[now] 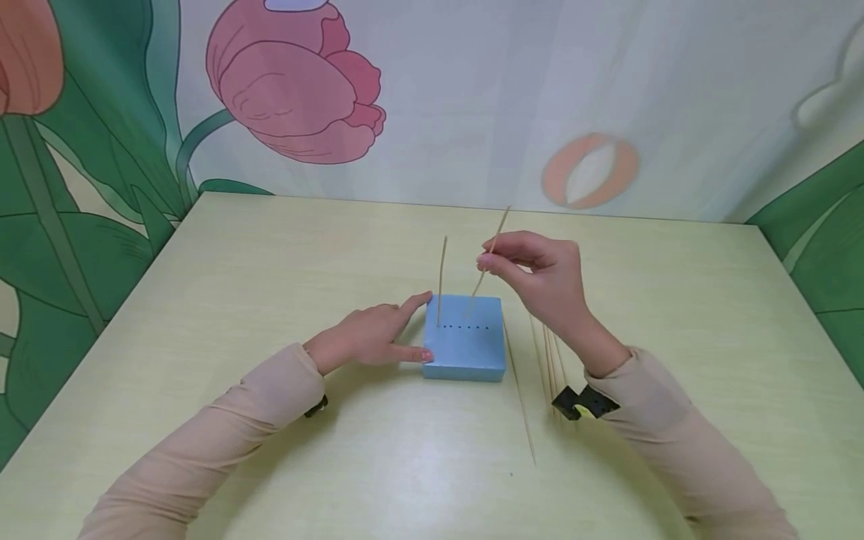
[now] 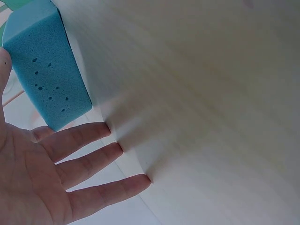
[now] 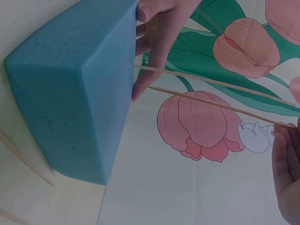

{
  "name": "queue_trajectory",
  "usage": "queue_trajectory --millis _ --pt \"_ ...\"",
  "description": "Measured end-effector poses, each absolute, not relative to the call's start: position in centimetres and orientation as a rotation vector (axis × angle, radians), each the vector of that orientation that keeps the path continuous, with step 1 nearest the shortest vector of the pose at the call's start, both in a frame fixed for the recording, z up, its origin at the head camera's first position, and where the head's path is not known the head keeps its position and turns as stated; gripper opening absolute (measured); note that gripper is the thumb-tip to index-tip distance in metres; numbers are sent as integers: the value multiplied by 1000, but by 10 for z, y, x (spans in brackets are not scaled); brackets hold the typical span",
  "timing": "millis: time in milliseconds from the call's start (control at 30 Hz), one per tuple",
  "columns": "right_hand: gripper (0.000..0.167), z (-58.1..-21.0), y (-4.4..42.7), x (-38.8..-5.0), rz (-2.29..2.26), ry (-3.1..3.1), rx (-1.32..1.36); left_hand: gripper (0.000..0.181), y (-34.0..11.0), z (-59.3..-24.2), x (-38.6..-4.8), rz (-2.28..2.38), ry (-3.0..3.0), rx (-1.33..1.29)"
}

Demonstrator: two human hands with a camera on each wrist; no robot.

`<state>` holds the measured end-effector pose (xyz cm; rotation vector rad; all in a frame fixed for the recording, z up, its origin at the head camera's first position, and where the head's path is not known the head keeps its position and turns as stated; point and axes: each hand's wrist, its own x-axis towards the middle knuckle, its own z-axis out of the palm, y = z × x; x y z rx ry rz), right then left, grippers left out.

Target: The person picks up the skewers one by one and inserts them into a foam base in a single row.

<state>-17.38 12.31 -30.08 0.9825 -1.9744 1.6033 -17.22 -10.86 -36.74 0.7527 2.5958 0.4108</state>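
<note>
A light blue foam block [image 1: 464, 352] with a row of several small dark holes across its top lies on the table. One thin wooden skewer [image 1: 442, 281] stands upright in the row's left end. My left hand [image 1: 371, 335] touches the block's left side with thumb and forefinger spread apart; in the left wrist view the other fingers [image 2: 91, 164] stretch out straight. Above the block, my right hand [image 1: 543, 274] pinches a second skewer [image 1: 502, 223], tilted, its lower end close over the holes. Whether that tip touches the foam cannot be told.
Right of the block lies a loose skewer [image 1: 521, 409], and beyond it a small group of skewers [image 1: 548, 360], partly under the right forearm. The pale table [image 1: 304, 465] meets a flower-printed backdrop [image 1: 459, 112] at its far edge.
</note>
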Motion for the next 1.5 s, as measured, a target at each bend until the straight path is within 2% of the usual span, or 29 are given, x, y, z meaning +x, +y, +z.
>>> queue_trajectory --millis 600,1200,1500 --pt "11 -310 104 -179 1559 -1982 1057 92 -108 -368 -172 414 2588 756" --pt "6 -329 94 -179 1459 -2191 980 91 -109 -367 -172 408 2592 754" --pt "22 -329 115 -180 1429 -2329 910 91 -108 -368 -172 398 2601 750"
